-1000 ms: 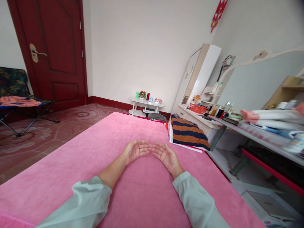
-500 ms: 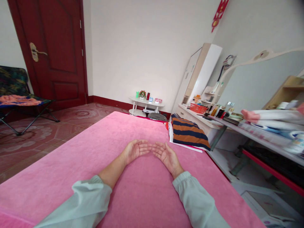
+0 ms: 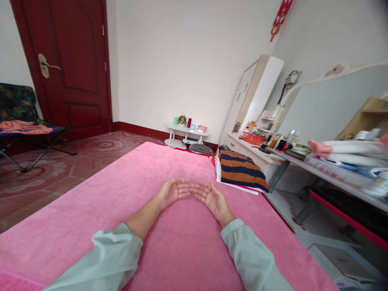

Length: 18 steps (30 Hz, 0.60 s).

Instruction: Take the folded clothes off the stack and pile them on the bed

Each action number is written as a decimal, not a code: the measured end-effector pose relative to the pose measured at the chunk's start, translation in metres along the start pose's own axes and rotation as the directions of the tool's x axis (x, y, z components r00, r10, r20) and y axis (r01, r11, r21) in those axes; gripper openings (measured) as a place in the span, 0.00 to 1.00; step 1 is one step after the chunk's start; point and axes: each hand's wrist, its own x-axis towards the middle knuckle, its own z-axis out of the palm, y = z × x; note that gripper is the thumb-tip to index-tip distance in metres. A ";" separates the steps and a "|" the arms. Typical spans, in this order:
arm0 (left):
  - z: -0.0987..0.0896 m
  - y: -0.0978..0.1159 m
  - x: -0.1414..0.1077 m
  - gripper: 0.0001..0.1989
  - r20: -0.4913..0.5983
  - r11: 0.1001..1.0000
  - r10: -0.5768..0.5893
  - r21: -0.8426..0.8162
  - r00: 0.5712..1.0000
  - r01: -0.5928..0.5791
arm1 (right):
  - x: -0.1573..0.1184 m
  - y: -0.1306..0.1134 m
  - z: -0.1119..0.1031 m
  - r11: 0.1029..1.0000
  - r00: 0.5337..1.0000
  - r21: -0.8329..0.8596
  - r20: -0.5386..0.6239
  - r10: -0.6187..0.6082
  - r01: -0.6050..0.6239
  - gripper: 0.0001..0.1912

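My left hand (image 3: 174,193) rests over the pink cloth (image 3: 188,242), palm turned inward and fingers stretched out towards the right. Opposite it, my right hand (image 3: 212,200) has its palm turned up and inward, with fingers extended to the left. The fingertips of both hands nearly meet; whether they touch, I cannot tell. Neither palm holds anything. Pale green sleeves cover both forearms. Folded striped fabric (image 3: 241,169) in brown and navy lies beyond my right hand, at the far right corner of the pink surface.
A small white stand (image 3: 188,130) with ornaments is by the far wall. At right are a dressing table with a red basket (image 3: 253,138), and a grey table (image 3: 330,169) stacked with cloths. A folding chair (image 3: 30,128) stands left, near the dark red door (image 3: 75,60).
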 end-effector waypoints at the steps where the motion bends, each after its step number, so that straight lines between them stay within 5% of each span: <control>1: -0.001 0.000 0.000 0.16 0.008 1.000 -0.003 0.001 1.000 0.003 | 0.000 0.000 0.000 1.000 1.000 -0.002 0.005 0.007 -0.007 0.20; 18: -0.005 -0.002 0.003 0.21 0.088 0.994 -0.091 0.067 0.992 0.085 | -0.001 0.002 -0.002 0.996 0.988 -0.006 0.126 0.087 -0.087 0.24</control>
